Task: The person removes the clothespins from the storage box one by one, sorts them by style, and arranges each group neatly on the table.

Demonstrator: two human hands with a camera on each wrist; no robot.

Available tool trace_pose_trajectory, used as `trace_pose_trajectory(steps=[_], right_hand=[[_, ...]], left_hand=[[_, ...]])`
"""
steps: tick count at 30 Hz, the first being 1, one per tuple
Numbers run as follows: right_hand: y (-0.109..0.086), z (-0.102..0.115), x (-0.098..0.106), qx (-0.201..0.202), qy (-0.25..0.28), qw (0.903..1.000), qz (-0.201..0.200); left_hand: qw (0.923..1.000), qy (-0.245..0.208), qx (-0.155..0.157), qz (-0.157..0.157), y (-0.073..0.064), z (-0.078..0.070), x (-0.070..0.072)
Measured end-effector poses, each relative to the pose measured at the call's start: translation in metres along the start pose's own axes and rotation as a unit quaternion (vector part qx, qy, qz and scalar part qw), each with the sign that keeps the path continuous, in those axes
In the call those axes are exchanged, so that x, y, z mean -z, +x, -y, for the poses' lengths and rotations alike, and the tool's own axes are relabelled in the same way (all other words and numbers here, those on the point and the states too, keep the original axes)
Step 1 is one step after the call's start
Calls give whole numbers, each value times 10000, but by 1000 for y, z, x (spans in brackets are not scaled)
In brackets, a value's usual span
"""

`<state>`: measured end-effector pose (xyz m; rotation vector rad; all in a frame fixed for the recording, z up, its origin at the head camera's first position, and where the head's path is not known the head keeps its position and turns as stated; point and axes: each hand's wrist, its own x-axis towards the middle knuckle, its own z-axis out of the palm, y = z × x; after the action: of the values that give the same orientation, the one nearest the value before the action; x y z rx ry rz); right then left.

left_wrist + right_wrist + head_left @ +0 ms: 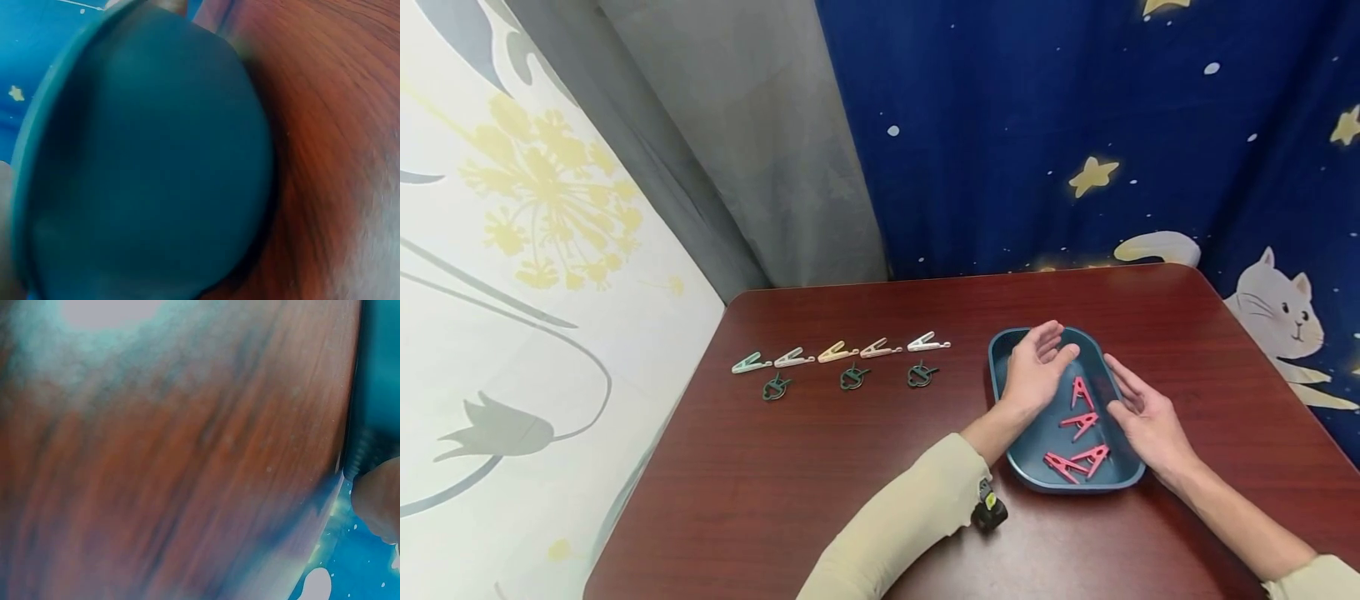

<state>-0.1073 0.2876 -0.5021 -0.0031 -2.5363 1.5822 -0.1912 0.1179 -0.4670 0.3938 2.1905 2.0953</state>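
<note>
A dark blue-green rectangular tray (pixel 1028 467) sits on the table with several red clothespins (pixel 1081 423) lying inside, toward its right and near sides. My left hand (pixel 1037 367) is over the tray's far left part, fingers loosely bent and nothing seen between them. At the tray's right side is my right hand (pixel 1150 421), its fingers extended along the outside and the thumb near the rim; firm contact cannot be told. The left wrist view shows the tray's wall (pixel 156 156) close up and blurred. A fingertip (pixel 378 500) shows beside the tray in the right wrist view.
A row of several clothespins (pixel 838 352) in green, white, yellow and pink lies left of the tray. Three dark green clips with rounded outlines (pixel 853 377) lie below that row. Curtains (pixel 970 167) hang behind the table (pixel 760 492); a patterned wall (pixel 550 333) is on the left.
</note>
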Motion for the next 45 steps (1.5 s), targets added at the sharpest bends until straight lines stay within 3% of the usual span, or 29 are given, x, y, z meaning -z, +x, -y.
trace_pose_trajectory(steps=[5,10,17,22,28,33,37,40,45], right_hand=[[0,0,0,26,29,10000,30],[-2,0,2,45,-3,10000,24],[-1,-1,3,-52,6,10000,48],[-2,-2,3,-103,32,9999,30],[-2,-1,2,23,149,9999,-16],[-2,0,2,-69,20,10000,-9],[-1,-1,2,-134,-83,9999,7],[-1,-2,2,-142,-67,9999,29],[-1,-2,2,-106,33,9999,37]], left_hand=[[9968,646,376,274,0,5,-6],[9842,1454,752,670,0,7,-9],[9693,2010,1167,802,0,7,-12],[9577,2494,1036,991,0,8,-16],[9262,3599,476,1020,1,9,-17],[9124,3982,343,877,1,9,-18],[9065,4134,396,755,1,10,-19],[9065,4158,354,645,1,12,-19],[9192,3899,335,450,0,11,-18]])
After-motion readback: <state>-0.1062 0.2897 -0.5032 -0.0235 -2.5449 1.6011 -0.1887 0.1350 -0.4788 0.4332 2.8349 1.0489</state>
